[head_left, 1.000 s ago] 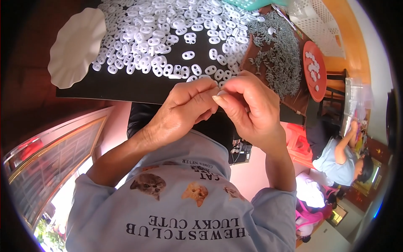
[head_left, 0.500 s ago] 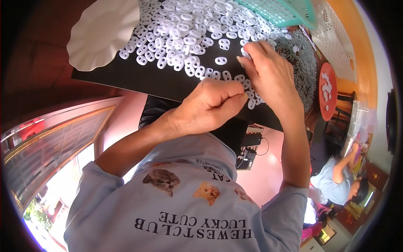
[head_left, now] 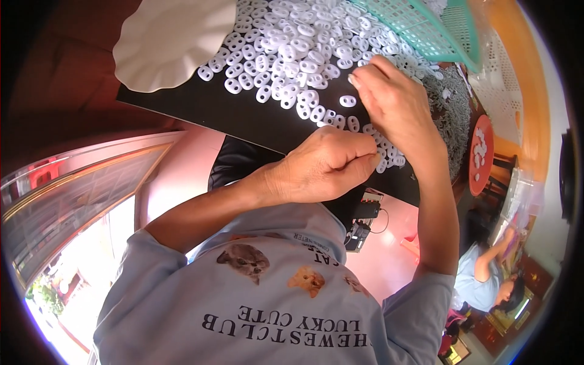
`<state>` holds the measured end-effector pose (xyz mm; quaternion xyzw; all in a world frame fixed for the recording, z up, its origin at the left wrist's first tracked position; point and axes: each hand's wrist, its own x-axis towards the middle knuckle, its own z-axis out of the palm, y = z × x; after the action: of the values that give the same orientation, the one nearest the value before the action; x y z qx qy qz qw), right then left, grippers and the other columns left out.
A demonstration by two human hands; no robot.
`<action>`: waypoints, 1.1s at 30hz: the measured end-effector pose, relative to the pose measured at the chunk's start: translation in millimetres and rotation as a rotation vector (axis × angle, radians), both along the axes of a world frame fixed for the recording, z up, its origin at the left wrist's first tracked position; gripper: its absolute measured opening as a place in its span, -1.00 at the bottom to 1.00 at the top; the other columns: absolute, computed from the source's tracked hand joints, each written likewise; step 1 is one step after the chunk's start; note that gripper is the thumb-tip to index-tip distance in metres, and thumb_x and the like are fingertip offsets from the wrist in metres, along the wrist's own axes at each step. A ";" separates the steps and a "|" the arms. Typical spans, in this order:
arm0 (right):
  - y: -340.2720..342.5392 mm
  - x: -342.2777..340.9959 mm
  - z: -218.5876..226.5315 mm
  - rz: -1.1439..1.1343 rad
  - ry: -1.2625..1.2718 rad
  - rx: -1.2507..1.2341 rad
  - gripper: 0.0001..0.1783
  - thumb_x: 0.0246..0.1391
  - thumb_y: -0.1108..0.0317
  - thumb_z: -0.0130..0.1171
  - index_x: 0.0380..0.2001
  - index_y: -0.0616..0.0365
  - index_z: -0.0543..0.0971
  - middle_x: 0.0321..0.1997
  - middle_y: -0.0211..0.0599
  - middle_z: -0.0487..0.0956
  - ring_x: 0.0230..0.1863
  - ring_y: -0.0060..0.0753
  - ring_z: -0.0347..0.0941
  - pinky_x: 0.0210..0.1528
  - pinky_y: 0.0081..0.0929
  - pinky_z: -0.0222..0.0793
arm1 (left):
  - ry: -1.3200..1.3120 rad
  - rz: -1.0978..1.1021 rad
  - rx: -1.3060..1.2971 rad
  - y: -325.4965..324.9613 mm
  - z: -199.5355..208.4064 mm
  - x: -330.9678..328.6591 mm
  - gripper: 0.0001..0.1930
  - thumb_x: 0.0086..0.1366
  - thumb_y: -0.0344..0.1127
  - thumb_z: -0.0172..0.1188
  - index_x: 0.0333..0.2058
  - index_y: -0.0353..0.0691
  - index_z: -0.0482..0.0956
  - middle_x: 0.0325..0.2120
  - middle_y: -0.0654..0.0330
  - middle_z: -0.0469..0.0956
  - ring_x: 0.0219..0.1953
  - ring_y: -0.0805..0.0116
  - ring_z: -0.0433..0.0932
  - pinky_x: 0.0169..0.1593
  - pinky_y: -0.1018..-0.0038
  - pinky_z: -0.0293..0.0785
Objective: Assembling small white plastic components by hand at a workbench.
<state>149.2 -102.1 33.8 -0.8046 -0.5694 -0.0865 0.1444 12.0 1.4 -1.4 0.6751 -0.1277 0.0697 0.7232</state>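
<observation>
Small white oval plastic pieces, each with two holes, lie heaped on a dark tabletop. My left hand is closed at the near edge of the table, thumb pressed against the curled index finger; whatever it may hold is hidden. Over the right side of the heap, my right hand has its fingers bent and drawn together, and I cannot make out anything between the tips. One loose piece lies beside its fingers. More pieces lie between the two hands, partly covered by them.
A cream scalloped dish stands at the far left. A green plastic basket sits at the far right, near a pile of small grey parts. Beyond it is a red plate with white bits. Another person sits at the right.
The whole view has shifted, so the table and both hands appear further right. My right hand's thumb and fingers have come closer together. My left hand remains closed.
</observation>
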 end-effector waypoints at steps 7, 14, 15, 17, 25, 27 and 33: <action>-15.2 -3.2 10.3 -0.092 0.301 0.171 -0.90 0.06 0.46 0.14 -0.38 0.18 0.42 -0.43 -0.15 0.51 -0.45 0.02 0.44 -0.41 -0.22 0.37 | -0.025 0.007 0.022 -2.2 -1.1 -0.1 -0.77 0.31 -0.45 0.03 -0.55 -0.35 0.30 -0.69 0.16 0.22 -0.63 0.34 0.22 -0.51 0.40 0.18; -33.5 -18.2 22.1 -0.202 0.709 0.334 -0.87 0.08 0.55 0.12 -0.26 0.22 0.50 -0.54 -0.44 0.48 -0.52 -0.73 0.32 -0.46 -0.67 0.28 | 0.242 0.000 -0.144 -1.5 10.4 -8.0 -0.86 0.39 -0.37 -0.01 -0.36 -0.30 0.40 -0.51 0.32 0.38 -0.49 0.59 0.30 -0.39 0.60 0.28; -37.3 -22.3 26.9 -0.201 0.759 0.353 -0.87 0.08 0.56 0.12 -0.26 0.22 0.50 -0.52 -0.47 0.48 -0.51 -0.75 0.32 -0.46 -0.68 0.29 | 0.336 -0.007 -0.185 -0.8 13.8 -8.6 -0.87 0.39 -0.36 -0.01 -0.32 -0.29 0.40 -0.50 0.32 0.38 -0.48 0.59 0.31 -0.39 0.61 0.28; -42.6 -29.0 32.8 -0.182 0.821 0.390 -0.86 0.09 0.57 0.10 -0.25 0.22 0.50 -0.48 -0.53 0.49 -0.50 -0.79 0.33 -0.45 -0.73 0.28 | 0.384 -0.010 -0.184 0.3 20.4 -5.3 -0.82 0.41 -0.26 -0.02 -0.25 -0.27 0.39 -0.48 0.31 0.38 -0.46 0.59 0.31 -0.36 0.63 0.29; -57.7 -57.7 30.7 -0.073 0.778 0.448 -0.80 0.01 0.58 0.19 -0.26 0.22 0.46 -0.43 -0.25 0.50 -0.46 -0.38 0.49 -0.41 -0.55 0.40 | 0.172 0.024 0.182 -1.6 32.1 -3.2 -0.88 0.28 -0.50 -0.01 -0.24 -0.37 0.44 -0.51 0.26 0.40 -0.46 0.56 0.30 -0.38 0.60 0.26; -62.9 -59.1 26.1 -0.069 0.686 0.434 -0.80 0.01 0.56 0.21 -0.27 0.22 0.45 -0.44 -0.25 0.49 -0.47 -0.36 0.48 -0.42 -0.54 0.39 | 0.089 0.082 0.209 -9.5 28.1 -2.0 -0.95 0.22 -0.50 0.02 -0.34 -0.36 0.40 -0.58 0.16 0.37 -0.54 0.34 0.32 -0.44 0.47 0.27; -80.0 -61.9 17.9 -0.013 0.572 0.370 -0.89 0.06 0.58 0.16 -0.36 0.29 0.44 -0.49 -0.27 0.43 -0.56 -0.46 0.31 -0.53 -0.54 0.23 | 0.076 0.046 0.269 -13.6 29.4 -3.9 -0.92 0.15 -0.52 0.07 -0.47 -0.35 0.36 -0.64 0.06 0.32 -0.63 0.15 0.33 -0.52 0.37 0.28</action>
<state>87.3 -182.0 51.6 -0.7600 -0.4755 0.0397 0.4413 8.1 -12.2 28.0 0.7710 -0.0932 0.0429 0.6285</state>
